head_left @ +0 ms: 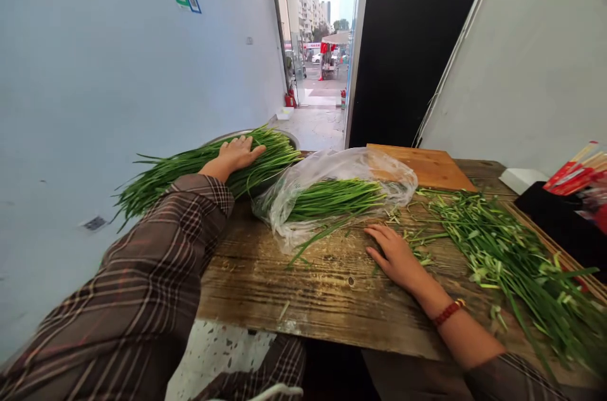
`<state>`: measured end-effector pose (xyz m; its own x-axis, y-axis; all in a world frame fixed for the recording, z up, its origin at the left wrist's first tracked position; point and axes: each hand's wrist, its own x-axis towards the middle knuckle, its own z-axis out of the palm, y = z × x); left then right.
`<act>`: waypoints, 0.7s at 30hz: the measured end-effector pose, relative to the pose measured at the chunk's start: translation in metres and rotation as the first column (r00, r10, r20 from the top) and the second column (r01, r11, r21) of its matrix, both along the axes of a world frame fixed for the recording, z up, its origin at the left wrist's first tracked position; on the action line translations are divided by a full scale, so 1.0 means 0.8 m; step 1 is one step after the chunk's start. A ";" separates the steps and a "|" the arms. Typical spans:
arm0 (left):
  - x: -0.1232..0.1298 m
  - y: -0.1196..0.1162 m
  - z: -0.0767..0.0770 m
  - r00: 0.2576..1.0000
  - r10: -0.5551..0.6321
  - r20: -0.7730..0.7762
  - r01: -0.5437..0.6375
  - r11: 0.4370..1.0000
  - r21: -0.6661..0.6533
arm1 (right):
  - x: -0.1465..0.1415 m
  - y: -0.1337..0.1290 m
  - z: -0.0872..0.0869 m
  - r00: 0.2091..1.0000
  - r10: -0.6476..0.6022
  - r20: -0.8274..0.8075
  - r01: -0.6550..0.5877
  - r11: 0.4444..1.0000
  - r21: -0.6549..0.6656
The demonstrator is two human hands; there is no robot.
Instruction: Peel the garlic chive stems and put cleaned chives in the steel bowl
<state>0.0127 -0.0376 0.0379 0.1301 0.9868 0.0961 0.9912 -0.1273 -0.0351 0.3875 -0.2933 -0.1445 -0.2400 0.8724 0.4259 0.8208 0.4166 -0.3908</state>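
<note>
My left hand (237, 153) lies with its fingers spread on top of a big pile of garlic chives (184, 170), which rests across a round metal basin (287, 136). On the wooden table my right hand (389, 252) lies palm down, fingers apart, holding nothing. Just beyond its fingertips is a clear plastic bag (284, 217) with a smaller bunch of garlic chives (336, 197) inside its opening. A few loose stalks hang out of the bag onto the tabletop. Most of the basin is hidden under the pile.
Trimmings and loose chives (493, 240) cover the right of the table (303, 300). A wooden board (422, 166) lies at the back. A black holder (564, 217) with red-wrapped chopsticks (571, 173) stands far right. Behind the table, a glass door (296, 40) opens onto a street.
</note>
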 end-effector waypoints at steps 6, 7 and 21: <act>0.040 -0.063 0.034 0.981 -0.196 0.008 0.189 0.954 0.233 | 0.003 0.001 -0.005 1.000 0.017 -0.012 -0.016 1.000 0.013; 0.052 -0.078 0.034 0.970 -0.242 0.033 0.227 0.942 0.248 | 0.004 0.002 -0.006 1.000 0.018 -0.017 -0.017 1.000 0.016; 0.163 -0.213 -0.121 0.635 -0.640 0.433 0.652 0.744 0.145 | 0.146 -0.003 0.001 0.973 -0.211 -0.095 0.215 0.975 0.045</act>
